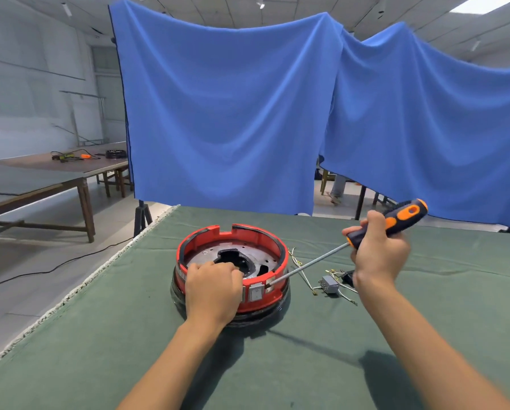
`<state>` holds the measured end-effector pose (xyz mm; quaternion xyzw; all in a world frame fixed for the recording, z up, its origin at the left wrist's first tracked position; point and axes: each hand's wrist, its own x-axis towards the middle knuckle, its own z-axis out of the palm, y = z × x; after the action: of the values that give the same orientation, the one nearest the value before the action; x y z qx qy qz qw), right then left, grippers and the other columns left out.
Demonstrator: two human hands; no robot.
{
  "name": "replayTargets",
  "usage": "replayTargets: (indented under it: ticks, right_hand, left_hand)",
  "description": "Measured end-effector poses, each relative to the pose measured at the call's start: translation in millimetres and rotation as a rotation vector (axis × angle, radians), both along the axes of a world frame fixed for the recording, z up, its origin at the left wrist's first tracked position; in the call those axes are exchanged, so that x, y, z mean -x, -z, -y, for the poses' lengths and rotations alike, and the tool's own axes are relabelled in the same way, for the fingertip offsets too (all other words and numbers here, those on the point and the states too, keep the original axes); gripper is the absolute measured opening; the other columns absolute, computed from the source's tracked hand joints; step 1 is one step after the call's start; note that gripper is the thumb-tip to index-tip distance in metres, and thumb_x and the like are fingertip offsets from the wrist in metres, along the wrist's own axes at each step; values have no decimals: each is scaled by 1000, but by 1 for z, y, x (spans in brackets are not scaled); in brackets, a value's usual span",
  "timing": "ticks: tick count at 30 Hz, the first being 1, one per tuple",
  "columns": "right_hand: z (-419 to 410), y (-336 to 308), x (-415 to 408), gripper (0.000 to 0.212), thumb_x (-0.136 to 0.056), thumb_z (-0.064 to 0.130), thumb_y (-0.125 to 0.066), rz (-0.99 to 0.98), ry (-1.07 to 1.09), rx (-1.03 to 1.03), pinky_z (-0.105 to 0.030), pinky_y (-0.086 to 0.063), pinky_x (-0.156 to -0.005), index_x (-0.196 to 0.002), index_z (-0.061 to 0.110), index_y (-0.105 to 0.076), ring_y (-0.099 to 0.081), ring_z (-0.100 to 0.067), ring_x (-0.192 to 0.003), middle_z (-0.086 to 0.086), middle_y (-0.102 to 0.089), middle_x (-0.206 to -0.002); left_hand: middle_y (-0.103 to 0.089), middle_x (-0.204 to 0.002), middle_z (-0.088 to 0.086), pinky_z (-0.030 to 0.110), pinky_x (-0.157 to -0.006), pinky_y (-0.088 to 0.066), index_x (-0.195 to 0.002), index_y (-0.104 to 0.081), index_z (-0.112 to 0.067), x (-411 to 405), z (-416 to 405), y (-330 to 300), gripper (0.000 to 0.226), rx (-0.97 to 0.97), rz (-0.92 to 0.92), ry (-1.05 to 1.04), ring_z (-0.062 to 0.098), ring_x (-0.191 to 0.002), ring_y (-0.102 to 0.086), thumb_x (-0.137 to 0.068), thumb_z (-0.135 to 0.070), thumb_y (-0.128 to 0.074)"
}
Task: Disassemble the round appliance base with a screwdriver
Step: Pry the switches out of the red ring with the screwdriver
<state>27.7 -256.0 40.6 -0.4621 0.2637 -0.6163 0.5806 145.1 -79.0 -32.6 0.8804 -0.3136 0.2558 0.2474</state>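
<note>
Green felt covers the table, and two bare forearms reach over it from the near edge. The left hand rests on the near rim of the base, its fingers curled over the red wall and down into the inside, gripping it. The base sits near the middle of the table, a round red ring on a black bottom, open at the top, with a grey metal plate and a black centre part showing inside. On its near outer wall, just right of the left hand, is a grey rocker switch. The right hand is raised to the right of the base, its fingers wrapped tightly round the black and orange handle of the screwdriver. The long metal shaft slopes down and to the left, and its tip touches the red wall just beside the switch. On the felt between the base and the right forearm lie loose wires and a small grey part with leads on it. Behind the table hang blue cloths on stands. Far to the left stands a long wooden bench bearing some small tools and a dark round thing, too small to tell.
</note>
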Motion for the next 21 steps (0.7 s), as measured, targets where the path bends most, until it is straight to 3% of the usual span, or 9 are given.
replayTargets:
  ticks: [5, 9, 14, 21]
  right_hand:
    - [6, 15, 3, 19, -78, 30, -56, 38, 37, -124, -22, -32, -47, -63, 18, -53, -47, -18, -45, -1, -64, -47]
    - [10, 26, 1, 21, -81, 27, -57, 78, 37, -207, -16, -26, -38, -64, 16, -51, -39, -14, -35, -2, -63, -45]
    - [16, 37, -3, 19, -80, 26, -56, 77, 29, -276, -20, -28, -43, -65, 16, -51, -41, -14, -38, -2, -62, -44]
    - [31, 30, -24, 23, -82, 25, -56, -83, -80, -352, -16, -24, -35, -62, 15, -51, -40, -12, -34, 0, -60, -42]
  left_hand:
    - [-56, -54, 6, 33, -65, -18, -49, -40, -19, 2, 1, 0, 29, 23, -5, 4, 28, -60, -50, -76, -21, -31]
    - [-53, -48, 7, 32, -64, -25, -45, -48, -12, 2, 2, 1, 29, 36, -20, -7, 30, -54, -50, -73, -15, -37]
    - [-51, -47, 3, 31, -65, -25, -48, -53, -12, 2, 4, 3, 30, 51, -3, -5, 27, -55, -50, -73, -16, -37]
    - [-50, -49, -1, 28, -65, -19, -56, -61, -15, 0, 1, 4, 33, 61, 6, 34, 19, -55, -46, -75, -21, -34]
